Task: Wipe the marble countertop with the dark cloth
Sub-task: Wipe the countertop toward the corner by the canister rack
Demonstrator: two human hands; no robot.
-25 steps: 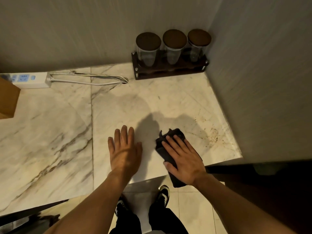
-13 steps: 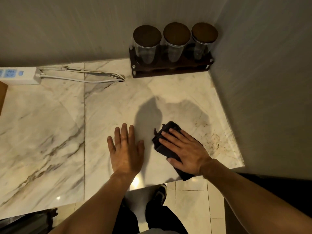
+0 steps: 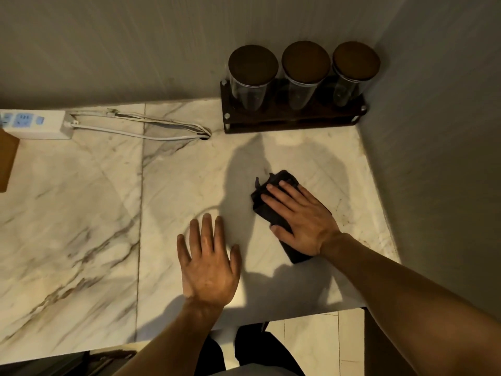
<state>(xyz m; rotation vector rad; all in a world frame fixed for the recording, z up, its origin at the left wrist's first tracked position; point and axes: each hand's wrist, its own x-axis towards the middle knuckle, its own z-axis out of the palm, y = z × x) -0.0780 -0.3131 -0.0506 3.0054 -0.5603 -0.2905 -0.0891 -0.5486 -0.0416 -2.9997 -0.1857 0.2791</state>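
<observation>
The dark cloth (image 3: 271, 213) lies crumpled on the white marble countertop (image 3: 81, 213), right of centre. My right hand (image 3: 301, 218) presses flat on top of it, fingers spread and pointing up-left, covering most of the cloth. My left hand (image 3: 208, 261) rests palm down on bare marble just left of the cloth, fingers apart, holding nothing. Brown specks mark the marble near the right wall, beside the cloth.
A dark wooden rack (image 3: 292, 120) with three lidded glass jars (image 3: 305, 74) stands in the back right corner. A white power strip (image 3: 35, 126) and its cable (image 3: 149, 131) lie along the back wall. A brown box edge (image 3: 6, 161) shows at far left. Walls close the back and right.
My right hand has pushed the cloth away from the front edge, farther onto the counter. My left hand stays flat in about the same spot.
</observation>
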